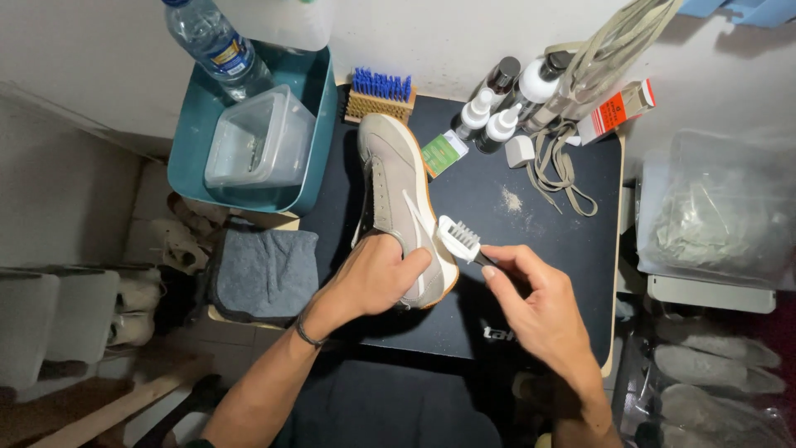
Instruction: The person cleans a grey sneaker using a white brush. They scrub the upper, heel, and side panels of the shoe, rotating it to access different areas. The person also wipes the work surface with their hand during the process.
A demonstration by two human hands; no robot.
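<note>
Left hand (377, 278) clenched around heel end of shoe (396, 199), gripping it from above; thin dark band at wrist. Shoe grey-beige with white side stripe and tan sole edge, lying on black counter (531, 232), toe pointing away toward wall, laces out.

Right hand (531, 299) grasping small brush (458, 239) by its dark handle, thumb and fingers pinched around it. Brush head white, bristles up against shoe's side near the sole, just beside left hand's knuckles. Touching or just off the sole: cannot tell.

On counter behind shoe: wooden brush with blue bristles (380, 95) against wall, small green packet (444, 152) just beside shoe, cluster of spray bottles (497, 112) with white and black caps, small white block (520, 151), orange-and-white box (620, 109), loose beige laces (560, 170) trailing down from wall. Patch of pale dust (512, 199) on counter right of shoe.

Left of counter: teal tub (186, 141) holding clear plastic container (259, 137) and water bottle (214, 43) with blue cap. Grey cloth (265, 270) folded below tub, near left forearm. Clear plastic bag (717, 211) at far right, well apart from hands.
</note>
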